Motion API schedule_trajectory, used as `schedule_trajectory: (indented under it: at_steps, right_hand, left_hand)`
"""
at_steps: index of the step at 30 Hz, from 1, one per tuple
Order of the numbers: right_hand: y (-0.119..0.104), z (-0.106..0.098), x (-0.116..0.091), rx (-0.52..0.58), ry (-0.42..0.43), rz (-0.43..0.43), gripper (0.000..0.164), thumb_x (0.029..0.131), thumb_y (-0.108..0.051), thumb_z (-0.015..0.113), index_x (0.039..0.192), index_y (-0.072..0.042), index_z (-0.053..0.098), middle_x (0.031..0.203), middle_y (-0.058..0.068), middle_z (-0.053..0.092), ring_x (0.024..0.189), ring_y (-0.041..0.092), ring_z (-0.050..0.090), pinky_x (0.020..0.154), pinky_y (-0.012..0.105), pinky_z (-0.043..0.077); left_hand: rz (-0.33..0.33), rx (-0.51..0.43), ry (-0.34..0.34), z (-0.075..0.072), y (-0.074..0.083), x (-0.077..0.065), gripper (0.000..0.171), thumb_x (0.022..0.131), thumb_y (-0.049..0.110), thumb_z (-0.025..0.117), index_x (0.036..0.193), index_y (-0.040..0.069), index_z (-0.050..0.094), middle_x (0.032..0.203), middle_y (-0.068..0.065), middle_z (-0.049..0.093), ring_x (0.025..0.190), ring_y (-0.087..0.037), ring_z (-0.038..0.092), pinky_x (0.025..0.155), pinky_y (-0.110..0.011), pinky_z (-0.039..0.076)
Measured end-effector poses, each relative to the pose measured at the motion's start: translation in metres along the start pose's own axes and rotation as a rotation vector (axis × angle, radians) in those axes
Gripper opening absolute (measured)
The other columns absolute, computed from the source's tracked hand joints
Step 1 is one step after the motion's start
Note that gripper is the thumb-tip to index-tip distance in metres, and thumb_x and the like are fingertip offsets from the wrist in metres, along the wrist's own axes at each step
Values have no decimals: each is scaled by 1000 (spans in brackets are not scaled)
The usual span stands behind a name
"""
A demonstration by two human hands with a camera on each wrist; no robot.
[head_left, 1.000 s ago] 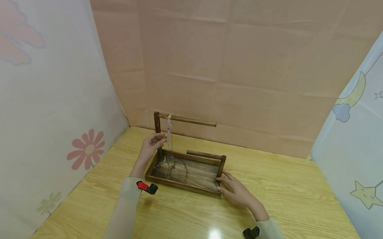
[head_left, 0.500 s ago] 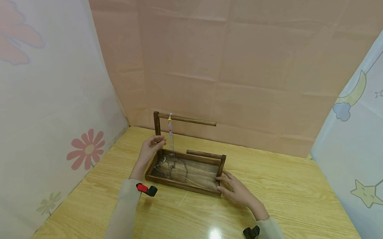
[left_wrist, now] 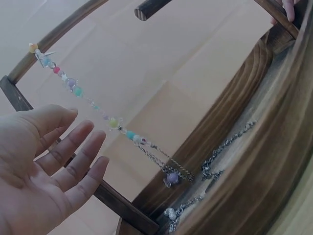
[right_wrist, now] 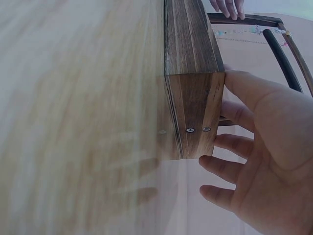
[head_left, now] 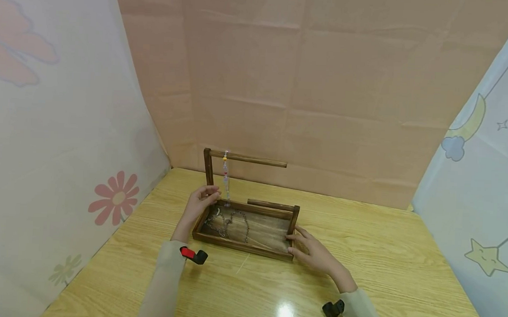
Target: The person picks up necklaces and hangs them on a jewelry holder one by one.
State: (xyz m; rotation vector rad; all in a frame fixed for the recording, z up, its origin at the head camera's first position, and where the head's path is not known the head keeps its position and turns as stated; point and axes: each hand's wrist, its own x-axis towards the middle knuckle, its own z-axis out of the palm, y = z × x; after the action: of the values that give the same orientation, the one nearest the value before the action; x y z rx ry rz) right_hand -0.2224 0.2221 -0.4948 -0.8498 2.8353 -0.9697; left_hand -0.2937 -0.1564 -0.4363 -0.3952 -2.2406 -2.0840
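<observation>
Left of the head frame's centre, the left hand [head_left: 197, 204], loose and released, sits lower than a second ago, overlapping the post [head_left: 208, 168] beside the hanging beaded strand [left_wrist: 113, 122]. The right hand [head_left: 315, 254], fingers relaxed, touches the tray [head_left: 265, 229] at right; a chain [left_wrist: 207, 165] lies inside.

Makeshift tabletop booth, creased peach backdrop [head_left: 291, 84], pale side sheets [head_left: 68, 126] with cartoon prints [head_left: 489, 258], wood-grain table [head_left: 382, 249]
</observation>
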Motion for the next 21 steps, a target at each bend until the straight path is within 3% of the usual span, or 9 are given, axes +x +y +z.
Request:
schedule_trajectory:
  at_steps: [6,12,21]
  right_hand:
    - [0,0,0,-7,3,-1,43,93,-36,55,131,-15,53,151,19,22,132,44,30,97,62,35]
    - [1,1,-1,-2,-1,9,43,94,-36,54,131,-16,53,151,18,20,133,44,29,97,62,35]
    - [2,2,0,2,1,6,43,94,-37,54,131,-15,53,151,18,20,133,43,29,98,62,35]
  left_hand:
    - [-21,-8,-26,0,-7,1,34,94,8,55,122,-10,51,116,-34,52,103,-44,57,93,-53,44]
    - [-57,48,-33,-1,-31,6,35,93,19,58,119,-4,56,114,-25,58,102,-40,59,91,-48,48]
    - [-93,118,-72,2,-45,8,36,92,25,59,117,-1,59,109,-22,62,102,-43,57,90,-54,46]
